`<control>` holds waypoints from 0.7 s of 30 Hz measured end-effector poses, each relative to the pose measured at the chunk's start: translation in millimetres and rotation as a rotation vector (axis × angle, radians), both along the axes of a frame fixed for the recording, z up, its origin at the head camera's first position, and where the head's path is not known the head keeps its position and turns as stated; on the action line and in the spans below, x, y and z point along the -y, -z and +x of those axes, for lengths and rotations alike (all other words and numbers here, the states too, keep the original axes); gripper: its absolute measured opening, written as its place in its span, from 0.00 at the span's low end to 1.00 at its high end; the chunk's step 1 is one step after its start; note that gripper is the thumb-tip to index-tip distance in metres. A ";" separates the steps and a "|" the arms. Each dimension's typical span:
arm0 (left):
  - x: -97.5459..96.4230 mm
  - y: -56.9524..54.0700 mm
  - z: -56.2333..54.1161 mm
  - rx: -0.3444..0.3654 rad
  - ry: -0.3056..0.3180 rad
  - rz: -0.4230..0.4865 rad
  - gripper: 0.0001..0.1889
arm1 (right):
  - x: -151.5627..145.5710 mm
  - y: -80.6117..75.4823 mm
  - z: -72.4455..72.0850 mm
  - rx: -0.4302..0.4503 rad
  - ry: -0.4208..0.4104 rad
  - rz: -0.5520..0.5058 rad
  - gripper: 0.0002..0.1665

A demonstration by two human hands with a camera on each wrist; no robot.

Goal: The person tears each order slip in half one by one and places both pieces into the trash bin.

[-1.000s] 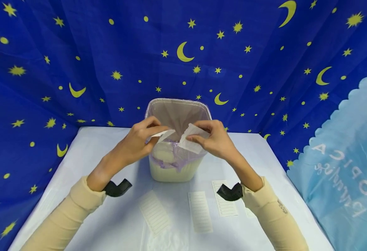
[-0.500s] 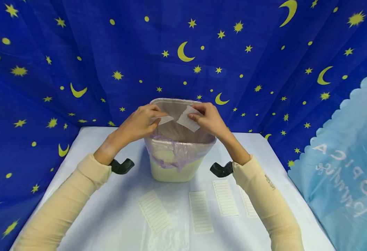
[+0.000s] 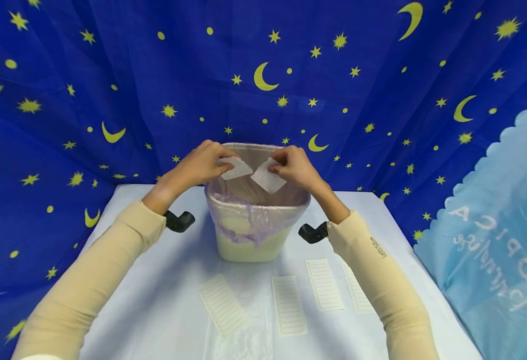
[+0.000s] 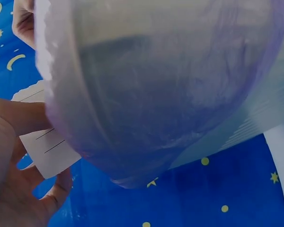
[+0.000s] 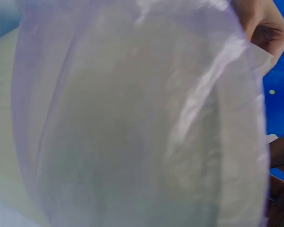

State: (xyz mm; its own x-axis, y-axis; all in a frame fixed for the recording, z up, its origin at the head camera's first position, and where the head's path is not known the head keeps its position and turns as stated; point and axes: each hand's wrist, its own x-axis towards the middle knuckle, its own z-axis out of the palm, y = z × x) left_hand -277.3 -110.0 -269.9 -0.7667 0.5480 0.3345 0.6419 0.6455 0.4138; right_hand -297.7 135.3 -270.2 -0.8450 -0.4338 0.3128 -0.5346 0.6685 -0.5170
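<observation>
A cream trash bin (image 3: pixel 249 252) with a thin purple liner (image 3: pixel 268 220) folded over its rim stands at mid-table. Over its opening my left hand (image 3: pixel 203 164) pinches a torn piece of lined paper (image 3: pixel 238 169) between thumb and fingers. Printed lines and a ragged edge show on that paper (image 4: pixel 54 156) in the left wrist view. My right hand (image 3: pixel 297 170) pinches another piece of white paper (image 3: pixel 269 178), close to the first but apart from it. Liner and bin fill most of both wrist views, hiding much of the right hand (image 5: pixel 280 184) in its own.
Several lined paper strips lie on the white table in front of the bin: one tilted strip (image 3: pixel 221 305), one near the middle (image 3: pixel 289 306), and others further right (image 3: pixel 324 284). A blue starry curtain (image 3: pixel 227 60) stands close behind; a light blue cloth (image 3: pixel 502 220) hangs at right.
Both hands have moved up and forward, from the bin's front rim to over its opening, still pinching the paper pieces. The left piece has turned to show its face. The bin stays put.
</observation>
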 end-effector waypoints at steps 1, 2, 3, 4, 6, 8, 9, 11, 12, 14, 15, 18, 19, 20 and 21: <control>-0.6 0.2 -1.2 0.013 -0.010 -0.014 0.15 | 0.2 1.5 -1.8 0.000 -0.008 0.008 0.01; -1.2 0.5 -2.4 0.027 -0.020 -0.032 0.15 | 0.4 2.6 -3.4 0.000 -0.014 0.015 0.01; -1.8 0.8 -3.5 0.037 -0.027 -0.046 0.15 | 0.4 3.5 -4.6 0.004 -0.019 0.021 0.02; -2.2 1.3 -4.6 0.049 -0.032 -0.057 0.16 | 0.3 4.2 -5.6 0.010 -0.023 0.026 0.02; -2.9 2.1 -6.5 0.052 -0.027 -0.074 0.16 | 0.0 5.2 -7.2 0.025 -0.027 0.032 0.05; -4.0 2.0 -7.9 0.051 -0.019 -0.079 0.16 | -0.1 5.8 -8.7 0.038 -0.027 0.035 0.07; -4.9 1.9 -8.8 0.051 -0.013 -0.078 0.16 | -0.2 6.3 -9.7 0.042 -0.028 0.036 0.07; -7.4 1.9 -10.6 0.052 -0.003 -0.082 0.16 | -0.2 7.7 -11.6 0.042 -0.029 0.046 0.06; -8.8 1.9 -11.1 0.058 -0.005 -0.086 0.16 | -0.1 8.6 -12.7 0.043 -0.032 0.052 0.05; -12.1 3.3 -13.0 0.061 -0.006 -0.109 0.17 | 0.3 11.1 -14.7 0.039 -0.045 0.078 0.03; -13.8 4.4 -14.1 0.062 -0.006 -0.122 0.17 | 0.6 12.4 -15.6 0.042 -0.055 0.090 0.03; -18.4 7.1 -16.5 0.043 -0.011 -0.158 0.17 | 2.0 15.7 -17.6 0.046 -0.075 0.137 0.04; -19.7 7.9 -17.3 0.034 -0.014 -0.169 0.17 | 2.7 16.7 -18.0 0.050 -0.079 0.152 0.05; -21.0 8.6 -18.2 0.024 -0.017 -0.180 0.17 | 3.4 17.4 -18.2 0.054 -0.077 0.166 0.06; -22.2 9.1 -18.9 0.018 -0.020 -0.191 0.17 | 4.0 18.1 -18.4 0.055 -0.076 0.178 0.07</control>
State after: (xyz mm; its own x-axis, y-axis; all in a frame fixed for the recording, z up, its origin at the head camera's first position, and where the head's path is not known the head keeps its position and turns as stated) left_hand -296.2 -87.8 -279.0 -0.7828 0.5849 0.2125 0.6220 0.7257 0.2940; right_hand -316.2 131.3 -288.3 -0.8211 -0.5416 0.1801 -0.5616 0.7104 -0.4242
